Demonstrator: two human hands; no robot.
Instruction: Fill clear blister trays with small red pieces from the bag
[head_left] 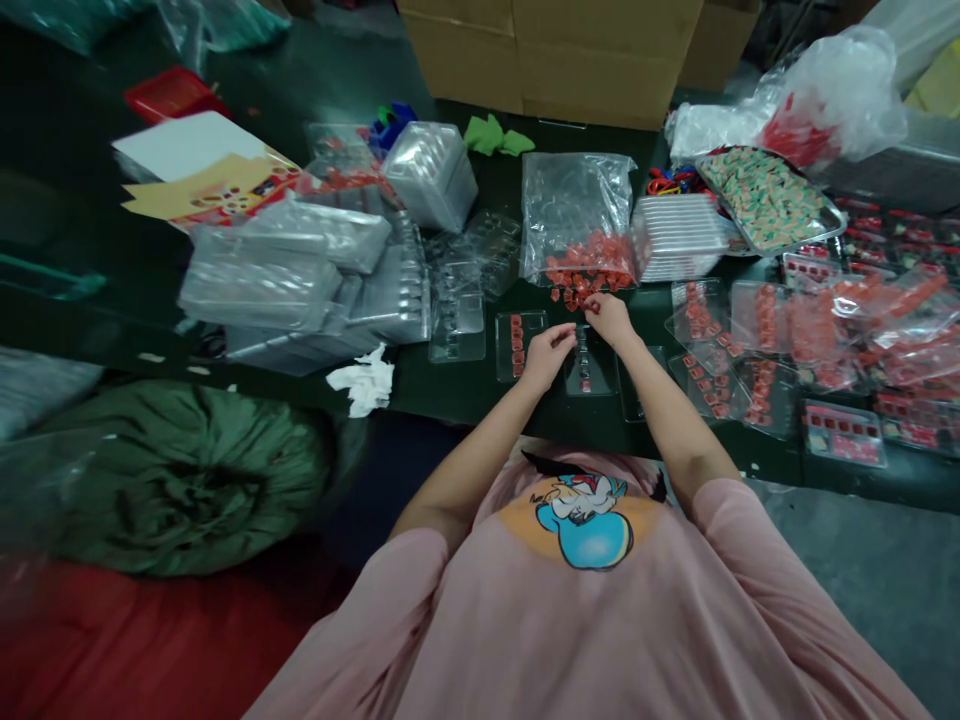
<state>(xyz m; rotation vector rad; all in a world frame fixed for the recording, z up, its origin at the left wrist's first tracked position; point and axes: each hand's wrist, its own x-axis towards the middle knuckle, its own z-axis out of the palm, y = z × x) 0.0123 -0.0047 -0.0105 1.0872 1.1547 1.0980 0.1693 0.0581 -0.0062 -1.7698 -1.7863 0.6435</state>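
My right hand [607, 318] is at the near edge of a pile of small red plastic pieces [592, 262], its fingertips pinched on one of them. The pile spills from the mouth of a clear plastic bag [576, 195]. My left hand [551, 353] is over the left edge of a clear blister tray [592, 383], thumb and fingertips closed together; whatever is between them is too small to make out. A red piece sits in the lowest pocket of that tray. Left of it lies another clear tray [528, 372] with a column of red pieces in its pockets.
Stacked clear trays [300, 270] stand to the left, with more stacks [675, 238] beside the bag. Filled trays [765, 385] overlap at the right. Behind them is a metal tray of small green and beige pieces [772, 195]. A cardboard box [555, 60] closes off the back.
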